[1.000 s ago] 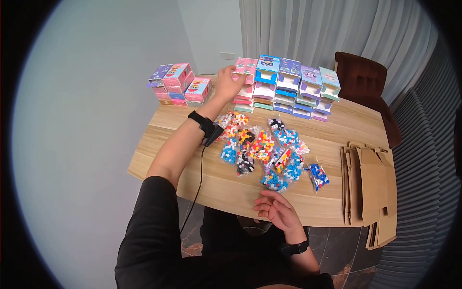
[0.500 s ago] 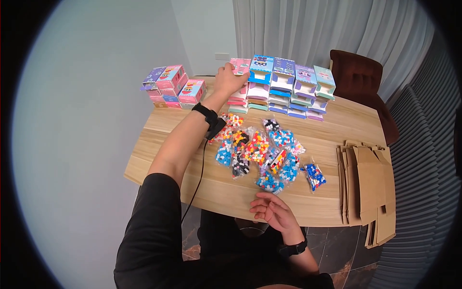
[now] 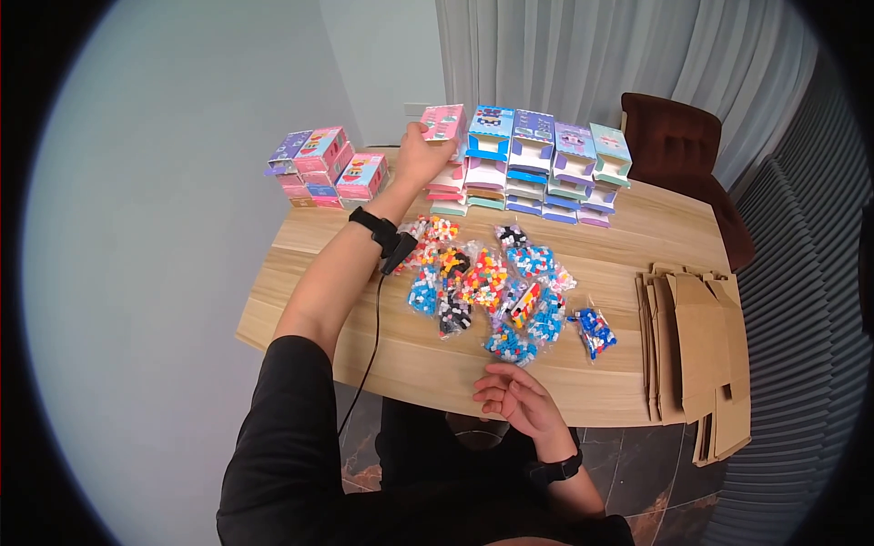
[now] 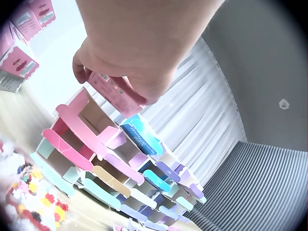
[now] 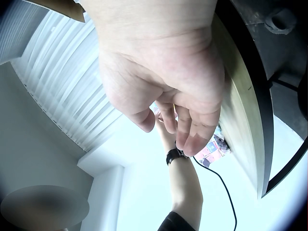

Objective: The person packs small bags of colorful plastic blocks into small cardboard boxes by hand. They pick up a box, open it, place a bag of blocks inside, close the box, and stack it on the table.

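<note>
At the left end of a row of stacked open boxes (image 3: 490, 146), my left hand (image 3: 426, 159) grips a small pink box (image 3: 444, 120). The left wrist view has this pink box (image 4: 115, 94) tilted above the open pink box (image 4: 84, 127) at the top of the left column, with the thumb and fingers at its two sides. My right hand (image 3: 521, 405) hovers palm up by the table's front edge, fingers loosely curled and holding nothing. Clear bags of colourful small bricks (image 3: 487, 278) lie heaped between the hands.
Closed pink and purple boxes (image 3: 323, 147) are piled at the table's back left. One bag of blue bricks (image 3: 596, 334) lies apart on the right, near flattened brown cardboard (image 3: 706, 355). A black cable (image 3: 375, 337) hangs from the left wrist camera. Behind stands a brown chair (image 3: 678, 150).
My left hand has drawn the pink box slightly left, opening a gap beside the blue box. The right hand keeps its pose; the head view has shifted a little.
</note>
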{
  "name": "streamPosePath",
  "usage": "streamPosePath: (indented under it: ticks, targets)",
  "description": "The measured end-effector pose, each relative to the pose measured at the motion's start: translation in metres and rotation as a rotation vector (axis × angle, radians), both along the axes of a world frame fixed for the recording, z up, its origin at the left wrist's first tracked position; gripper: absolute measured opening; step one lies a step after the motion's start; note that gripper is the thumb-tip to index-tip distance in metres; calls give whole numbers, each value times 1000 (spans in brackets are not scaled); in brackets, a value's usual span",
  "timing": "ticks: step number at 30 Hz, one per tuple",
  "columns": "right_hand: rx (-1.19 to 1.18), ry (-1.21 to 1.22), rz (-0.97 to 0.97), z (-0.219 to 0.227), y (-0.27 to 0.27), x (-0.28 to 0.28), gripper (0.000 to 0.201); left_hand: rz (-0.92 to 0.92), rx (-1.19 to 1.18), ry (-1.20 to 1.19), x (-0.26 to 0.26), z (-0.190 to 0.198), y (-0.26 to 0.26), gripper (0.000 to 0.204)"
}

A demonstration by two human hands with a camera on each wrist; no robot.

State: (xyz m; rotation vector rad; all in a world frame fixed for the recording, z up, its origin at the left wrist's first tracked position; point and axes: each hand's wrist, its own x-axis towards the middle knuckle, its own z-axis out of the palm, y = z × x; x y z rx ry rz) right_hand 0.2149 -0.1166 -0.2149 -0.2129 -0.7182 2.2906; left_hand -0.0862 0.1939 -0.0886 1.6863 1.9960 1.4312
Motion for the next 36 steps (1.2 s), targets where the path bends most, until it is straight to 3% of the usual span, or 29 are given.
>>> streamPosePath:
  ticks: [7, 10, 13, 16, 19, 21, 23, 25, 28, 31, 34, 36]
  targets:
    - [-13, 4, 4, 1, 0, 0, 44, -48, 52, -150, -18, -9, -10, 73]
    - [-13, -3, 0, 1, 0, 0, 44, -86, 19, -244, -8, 11, -44, 73]
    - [17, 38, 16, -2, 1, 1, 41, -73, 28, -159, -11, 15, -66, 67]
    - [10, 53, 4, -3, 2, 0, 42, -339, 87, -261, -20, 3, -97, 58]
    - [12, 56, -8, -4, 2, 1, 46, -509, -91, -284, 1, 33, -181, 55]
    - [-5, 64, -10, -2, 2, -1, 51, -713, -125, -291, 8, 23, -223, 56]
    - [-36, 80, 0, -3, 1, 0, 57, -1061, -171, 100, 8, 28, -254, 55]
    - [-77, 116, 10, -6, 1, 0, 63, -1195, -292, 95, 22, 28, -278, 54]
    - [-108, 150, 2, -7, -2, 2, 71, -1199, -358, 337, 32, 21, -301, 59]
    - [26, -48, -122, 5, -4, -8, 73, -1219, -233, 319, 41, 14, -315, 59]
    - [15, -43, -124, 7, -4, -7, 70, -1189, -208, 331, 45, 16, -324, 60]
    - [-106, -95, -158, -1, -3, -6, 66, -1176, -217, 145, 33, 9, -317, 60]
